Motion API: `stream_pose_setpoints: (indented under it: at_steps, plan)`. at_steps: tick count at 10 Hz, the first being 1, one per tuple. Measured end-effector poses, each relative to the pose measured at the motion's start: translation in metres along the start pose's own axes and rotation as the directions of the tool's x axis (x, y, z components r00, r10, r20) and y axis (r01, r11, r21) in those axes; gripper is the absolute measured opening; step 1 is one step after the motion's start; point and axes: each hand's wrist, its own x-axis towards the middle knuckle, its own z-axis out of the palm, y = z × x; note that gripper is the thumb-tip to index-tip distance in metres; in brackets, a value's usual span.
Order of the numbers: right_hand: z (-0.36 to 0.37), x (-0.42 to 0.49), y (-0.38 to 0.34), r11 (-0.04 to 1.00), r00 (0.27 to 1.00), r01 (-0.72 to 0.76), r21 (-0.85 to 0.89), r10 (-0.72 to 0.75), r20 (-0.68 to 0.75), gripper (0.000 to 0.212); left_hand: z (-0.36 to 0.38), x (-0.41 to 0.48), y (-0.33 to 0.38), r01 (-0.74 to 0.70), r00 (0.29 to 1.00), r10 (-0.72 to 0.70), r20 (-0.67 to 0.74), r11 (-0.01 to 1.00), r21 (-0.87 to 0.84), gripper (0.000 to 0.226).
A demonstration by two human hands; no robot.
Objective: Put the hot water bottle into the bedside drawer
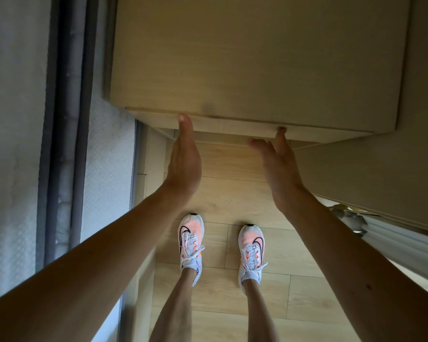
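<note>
Looking straight down, we see both bare hands at the front edge of the bedside cabinet (245, 70), whose pale wooden tabletop fills the upper frame. The left hand (183, 159) is flat, fingers (184, 124) straight and released, tips touching the front lip; the right hand (277, 164) is loosely spread, one fingertip at the same lip, grasping nothing. The hot water bottle is not in view — neither hand carries it, and we cannot tell whether it lies inside. The drawer front (232, 127) appears flush or nearly so. We judge the task either at its closing push or not yet begun. Below, white shoes (190, 240) stand on the wood floor (232, 188), the bed (10, 119) at left.
</note>
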Motion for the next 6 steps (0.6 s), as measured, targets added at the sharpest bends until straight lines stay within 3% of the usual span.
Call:
stream_pose_setpoints:
  at_steps: [2,5,6]
  plan:
    - [-0.003,0.005,-0.001,0.999,1.0,-0.006,-0.034,0.006,-0.007,0.1,0.0,0.005,0.004,-0.019,1.0,0.019,-0.004,1.0,0.014,0.088]
    - [-0.019,-0.032,-0.039,0.941,0.994,-0.06,-0.333,0.026,-0.107,0.088,-0.011,-0.036,0.028,-0.012,0.999,0.013,-0.044,1.0,0.015,0.081]
    - [-0.029,-0.066,-0.065,0.918,0.991,0.021,-0.395,-0.072,-0.114,0.084,-0.008,-0.077,0.051,-0.134,0.985,0.139,-0.102,0.989,0.054,0.087]
